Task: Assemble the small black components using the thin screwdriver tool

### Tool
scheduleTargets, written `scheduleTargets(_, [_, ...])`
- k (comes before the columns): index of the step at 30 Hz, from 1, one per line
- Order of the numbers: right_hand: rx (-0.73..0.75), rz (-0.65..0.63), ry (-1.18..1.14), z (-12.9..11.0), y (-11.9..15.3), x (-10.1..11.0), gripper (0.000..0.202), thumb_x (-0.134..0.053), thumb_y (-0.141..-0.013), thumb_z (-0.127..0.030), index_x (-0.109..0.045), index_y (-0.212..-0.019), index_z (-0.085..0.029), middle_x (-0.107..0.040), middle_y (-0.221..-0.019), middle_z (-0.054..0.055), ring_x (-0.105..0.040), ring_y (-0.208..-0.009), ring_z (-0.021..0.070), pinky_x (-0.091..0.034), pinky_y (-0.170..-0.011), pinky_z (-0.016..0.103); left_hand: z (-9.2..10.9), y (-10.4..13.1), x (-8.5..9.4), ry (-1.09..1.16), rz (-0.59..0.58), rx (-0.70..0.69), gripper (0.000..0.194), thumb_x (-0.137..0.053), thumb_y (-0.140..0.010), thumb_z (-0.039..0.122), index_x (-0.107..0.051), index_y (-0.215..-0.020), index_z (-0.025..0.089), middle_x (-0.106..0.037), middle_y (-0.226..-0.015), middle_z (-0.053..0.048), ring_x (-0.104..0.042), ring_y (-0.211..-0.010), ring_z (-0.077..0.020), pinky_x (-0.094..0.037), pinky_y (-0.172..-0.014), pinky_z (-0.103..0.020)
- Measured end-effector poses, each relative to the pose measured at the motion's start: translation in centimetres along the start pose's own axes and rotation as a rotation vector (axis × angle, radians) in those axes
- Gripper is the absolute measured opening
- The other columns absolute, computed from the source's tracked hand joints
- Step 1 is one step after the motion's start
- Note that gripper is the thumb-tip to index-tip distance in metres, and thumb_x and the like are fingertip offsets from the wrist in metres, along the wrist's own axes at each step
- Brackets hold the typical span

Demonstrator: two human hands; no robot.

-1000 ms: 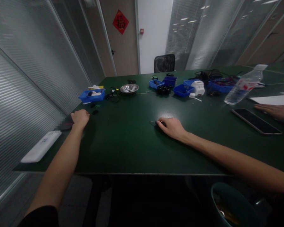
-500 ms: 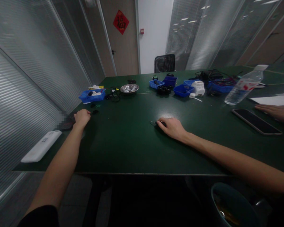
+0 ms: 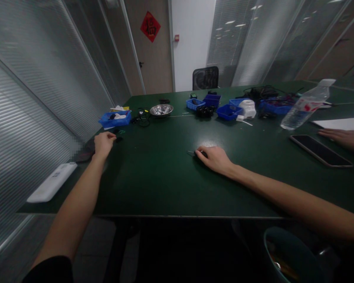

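Note:
My right hand (image 3: 214, 158) rests on the green table, its fingers wrapped round the black handle of a small screwdriver (image 3: 191, 152). The thin metal shaft points left, lying close to the tabletop. My left hand (image 3: 104, 144) reaches out to the far left with thumb and forefinger pinched together. Those fingertips meet the edge of a small black piece (image 3: 119, 138) on the table; its kind is too dark to make out. Just beyond it lies a small green item (image 3: 122, 132).
Blue bins (image 3: 115, 119), a metal bowl (image 3: 161, 111) and cables stand along the back. At left lies a white box (image 3: 52, 182). On the right are a water bottle (image 3: 308, 104), a phone (image 3: 321, 151) and another person's hand (image 3: 343, 138). A bin (image 3: 268, 251) stands below the table edge.
My left hand has moved slightly forward and right, bringing its pinched fingertips up to the small black piece. My right hand stays in place with the screwdriver.

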State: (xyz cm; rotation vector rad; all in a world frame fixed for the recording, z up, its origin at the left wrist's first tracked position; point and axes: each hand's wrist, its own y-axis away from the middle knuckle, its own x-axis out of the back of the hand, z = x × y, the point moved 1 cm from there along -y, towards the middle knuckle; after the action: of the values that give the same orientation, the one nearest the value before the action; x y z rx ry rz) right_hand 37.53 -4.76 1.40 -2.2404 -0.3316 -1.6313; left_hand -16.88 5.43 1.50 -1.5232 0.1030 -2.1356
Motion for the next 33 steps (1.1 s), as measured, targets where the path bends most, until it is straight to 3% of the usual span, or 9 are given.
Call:
scheduleTargets(6, [0.003, 0.021, 0.023, 0.2, -0.1, -0.2, 0.043, -0.042, -0.11, -0.047, -0.075, -0.122, -0.022, -0.079, -0.096, 0.008, -0.071, -0.083, 0.0227, -0.044, -0.07, 0.031, -0.5, -0.6, -0.4, 0.088, 0.073, 0.009, 0.032, -0.07, -0.089, 0.029, -0.079, -0.117, 0.016, -0.08, -0.109, -0.013, -0.073, -0.103, -0.0269, -0.054, -0.096, -0.034])
scheduleTargets(17, [0.002, 0.014, 0.032, 0.1, -0.1, -0.2, 0.044, -0.042, -0.111, -0.048, -0.074, -0.124, -0.022, -0.079, -0.097, 0.008, -0.071, -0.082, 0.0226, -0.044, -0.07, 0.031, 0.7, -0.1, -0.8, 0.134, 0.03, 0.072, 0.033, -0.078, -0.084, 0.044, -0.085, -0.107, 0.022, -0.082, -0.101, -0.008, -0.074, -0.095, -0.0281, -0.055, -0.089, -0.036])
scheduleTargets(21, [-0.011, 0.01, 0.049, 0.0, -0.1, -0.2, 0.043, -0.042, -0.111, -0.048, -0.074, -0.123, -0.023, -0.079, -0.096, 0.008, -0.071, -0.084, 0.0234, -0.043, -0.069, 0.031, 1.5, 0.6, -1.2, 0.093, -0.016, 0.124, 0.032, -0.078, -0.084, 0.042, -0.085, -0.108, 0.021, -0.081, -0.097, -0.009, -0.074, -0.095, -0.03, -0.054, -0.089, -0.038])
scheduleTargets(27, [0.004, 0.002, 0.029, 0.1, -0.1, -0.2, 0.043, -0.042, -0.111, -0.048, -0.074, -0.124, -0.023, -0.079, -0.096, 0.008, -0.071, -0.083, 0.0228, -0.043, -0.069, 0.03, 1.4, 0.8, -1.5, 0.037, 0.009, 0.062, 0.03, -0.074, -0.089, 0.038, -0.083, -0.112, 0.02, -0.08, -0.104, -0.012, -0.073, -0.097, -0.0303, -0.054, -0.09, -0.038])
scheduleTargets(33, [-0.002, 0.012, 0.035, 0.1, -0.1, -0.2, 0.042, -0.043, -0.11, -0.048, -0.075, -0.123, -0.023, -0.079, -0.095, 0.008, -0.07, -0.082, 0.0228, -0.043, -0.07, 0.031, 0.8, 0.9, -1.9, 0.081, 0.046, 0.109, 0.033, -0.073, -0.09, 0.041, -0.083, -0.115, 0.022, -0.079, -0.112, -0.012, -0.071, -0.107, -0.0329, -0.053, -0.097, -0.041])
